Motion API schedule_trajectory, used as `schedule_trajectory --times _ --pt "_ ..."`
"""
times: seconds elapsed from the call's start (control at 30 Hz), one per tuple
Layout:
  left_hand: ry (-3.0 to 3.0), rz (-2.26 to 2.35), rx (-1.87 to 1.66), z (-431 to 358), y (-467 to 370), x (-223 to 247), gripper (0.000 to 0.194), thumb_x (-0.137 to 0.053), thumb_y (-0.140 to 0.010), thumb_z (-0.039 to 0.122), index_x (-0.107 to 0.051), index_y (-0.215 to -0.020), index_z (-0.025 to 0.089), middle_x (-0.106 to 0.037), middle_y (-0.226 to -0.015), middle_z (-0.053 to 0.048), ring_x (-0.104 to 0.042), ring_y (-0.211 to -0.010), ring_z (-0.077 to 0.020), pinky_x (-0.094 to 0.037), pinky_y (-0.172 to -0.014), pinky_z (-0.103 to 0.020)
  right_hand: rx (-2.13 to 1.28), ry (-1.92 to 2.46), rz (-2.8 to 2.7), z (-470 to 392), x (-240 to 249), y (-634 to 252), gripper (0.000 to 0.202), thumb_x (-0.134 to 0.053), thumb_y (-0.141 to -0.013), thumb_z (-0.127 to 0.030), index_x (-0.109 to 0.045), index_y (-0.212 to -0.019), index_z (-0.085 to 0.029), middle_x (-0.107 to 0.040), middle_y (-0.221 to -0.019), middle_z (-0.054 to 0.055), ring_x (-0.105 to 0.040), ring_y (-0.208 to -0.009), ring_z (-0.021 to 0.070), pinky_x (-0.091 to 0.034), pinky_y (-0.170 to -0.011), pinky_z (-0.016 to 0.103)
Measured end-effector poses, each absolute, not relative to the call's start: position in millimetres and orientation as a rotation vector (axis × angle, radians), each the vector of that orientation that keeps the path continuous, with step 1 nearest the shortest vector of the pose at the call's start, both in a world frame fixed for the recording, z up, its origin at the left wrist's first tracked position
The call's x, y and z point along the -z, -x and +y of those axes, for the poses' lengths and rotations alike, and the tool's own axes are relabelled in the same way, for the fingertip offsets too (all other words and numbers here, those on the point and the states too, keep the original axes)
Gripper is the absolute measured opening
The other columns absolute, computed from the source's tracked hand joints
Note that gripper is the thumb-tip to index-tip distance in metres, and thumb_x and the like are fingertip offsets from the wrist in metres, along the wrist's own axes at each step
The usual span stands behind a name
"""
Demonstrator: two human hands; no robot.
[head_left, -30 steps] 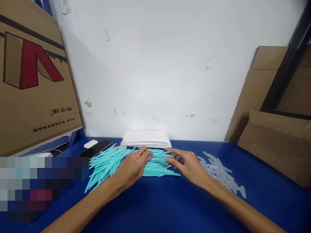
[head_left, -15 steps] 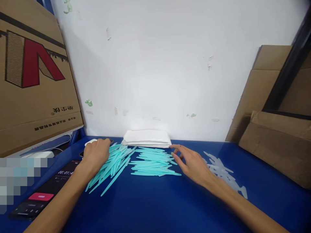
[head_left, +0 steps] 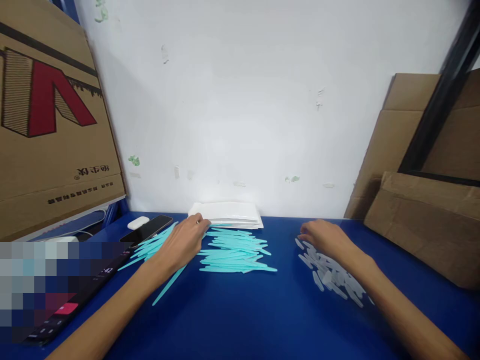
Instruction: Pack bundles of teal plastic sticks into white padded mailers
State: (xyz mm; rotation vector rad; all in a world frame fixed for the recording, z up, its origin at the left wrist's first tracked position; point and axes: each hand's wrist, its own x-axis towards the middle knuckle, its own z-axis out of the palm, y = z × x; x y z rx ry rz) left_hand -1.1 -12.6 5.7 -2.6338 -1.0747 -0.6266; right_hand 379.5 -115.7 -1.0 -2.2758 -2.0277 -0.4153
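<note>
Long thin teal sticks lie in a loose fan-shaped pile (head_left: 159, 242) at the left and in a flatter stack (head_left: 234, 252) at the centre. Over the right part of the left pile is my left hand (head_left: 187, 237), its fingers closed near the tops of the sticks; what they hold is too small to tell. My right hand (head_left: 324, 237) is at the upper edge of a pile of translucent whitish pieces (head_left: 332, 277), fingers curled and pressed together. Whether a piece is between them is hidden.
White flat packets (head_left: 228, 212) lie against the wall behind the sticks. At the left are a phone with a lit screen (head_left: 82, 295), a second dark phone (head_left: 150, 230) and a small white case (head_left: 138, 223). Cardboard (head_left: 423, 225) stands at the right.
My left hand has moved right, from the left edge of the teal pile onto its right part. My right hand has gone right, from the central stack to the translucent pieces, and its fingers have closed.
</note>
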Motion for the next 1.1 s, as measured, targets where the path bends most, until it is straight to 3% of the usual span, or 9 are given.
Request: schedule_trajectory --times 0.1,0.2,0.37,0.57,0.73,0.83,0.93,1.03,1.1 --pt "2.738 -0.953 0.681 -18.2 -7.8 7.6 0.032 -0.033 -0.101 0.023 -0.064 -0.111 0.02 -0.06 -0.096 -0.008 -0.061 -0.084 -0.0202 -0.047 -0.072 -0.03 0.365 2.29 -2.045 -112.7 10.2 -378.6 0.023 -0.061 -0.091 -0.031 -0.074 -0.079 -0.018 -0.072 -0.073 0.011 -0.069 -0.067 0.026 -0.041 -0.054 0.029" --pt "2.804 -0.908 0.688 -22.5 -12.3 13.0 0.034 -0.031 -0.104 0.026 -0.064 -0.113 0.021 -0.06 -0.099 -0.008 -0.062 -0.087 -0.02 -0.048 -0.075 -0.03 0.361 2.24 -2.098 -109.6 16.4 -370.2 0.014 -0.061 -0.089 -0.02 -0.073 -0.083 -0.017 -0.074 -0.083 0.011 -0.069 -0.075 0.0256 -0.04 -0.058 0.029" --pt "2.848 -0.876 0.683 -22.4 -11.7 13.6 0.034 -0.031 -0.105 0.028 -0.063 -0.117 0.022 -0.06 -0.103 -0.007 -0.062 -0.091 -0.0199 -0.049 -0.078 -0.031 0.411 2.133 -2.178 -108.8 18.5 -353.3 0.02 -0.052 -0.091 -0.008 -0.068 -0.082 -0.016 -0.074 -0.089 0.013 -0.066 -0.088 0.0281 -0.04 -0.067 0.032" --pt "2.871 -0.886 0.699 -25.5 -12.8 10.4 0.034 -0.032 -0.106 0.029 -0.063 -0.116 0.022 -0.061 -0.104 -0.007 -0.062 -0.092 -0.02 -0.05 -0.079 -0.032 0.413 2.038 -2.173 -114.7 12.6 -341.6 0.025 -0.044 -0.091 -0.003 -0.059 -0.104 -0.018 -0.074 -0.085 0.008 -0.067 -0.071 0.0204 -0.034 -0.057 0.026" --pt "2.907 -0.83 0.744 -30.3 -15.4 9.7 0.033 -0.035 -0.105 0.03 -0.065 -0.117 0.022 -0.064 -0.106 -0.007 -0.064 -0.091 -0.0194 -0.051 -0.08 -0.031 0.325 1.727 -2.156 -118.6 12.7 -331.1 0.039 -0.039 -0.09 -0.001 -0.054 -0.118 -0.023 -0.071 -0.095 0.005 -0.067 -0.078 0.0188 -0.037 -0.058 0.024" --pt "2.917 -0.816 0.727 -32.5 -16.2 10.2 0.034 -0.035 -0.105 0.032 -0.064 -0.119 0.023 -0.064 -0.106 -0.006 -0.065 -0.089 -0.0189 -0.051 -0.077 -0.03 0.305 1.629 -2.183 -117.9 15.8 -323.3 0.041 -0.037 -0.091 -0.002 -0.061 -0.115 -0.025 -0.069 -0.1 0.004 -0.065 -0.077 0.0171 -0.044 -0.065 0.026" --pt "2.922 -0.835 0.689 -34.0 -17.1 10.1 0.034 -0.035 -0.105 0.032 -0.064 -0.12 0.023 -0.064 -0.107 -0.006 -0.065 -0.09 -0.0191 -0.051 -0.076 -0.031 0.225 1.555 -2.175 -117.3 17.1 -316.3 0.045 -0.035 -0.094 -0.004 -0.063 -0.122 -0.025 -0.069 -0.11 0.006 -0.067 -0.091 0.0191 -0.05 -0.076 0.03" --pt "2.914 -0.847 0.681 -33.9 -17.7 10.2 0.034 -0.035 -0.105 0.032 -0.064 -0.121 0.023 -0.064 -0.109 -0.006 -0.065 -0.092 -0.0195 -0.051 -0.078 -0.032 0.169 1.492 -2.154 -118.3 15.7 -310.4 0.042 -0.038 -0.1 -0.013 -0.06 -0.133 -0.026 -0.07 -0.117 0.006 -0.066 -0.105 0.022 -0.052 -0.086 0.034" --pt "2.911 -0.848 0.685 -33.7 -18.0 10.3 0.034 -0.034 -0.106 0.032 -0.063 -0.122 0.022 -0.064 -0.11 -0.006 -0.064 -0.094 -0.0196 -0.051 -0.079 -0.032 0.161 1.457 -2.155 -119.7 14.0 -307.1 0.034 -0.044 -0.101 -0.021 -0.063 -0.13 -0.027 -0.072 -0.115 0.006 -0.067 -0.105 0.0226 -0.052 -0.087 0.035"
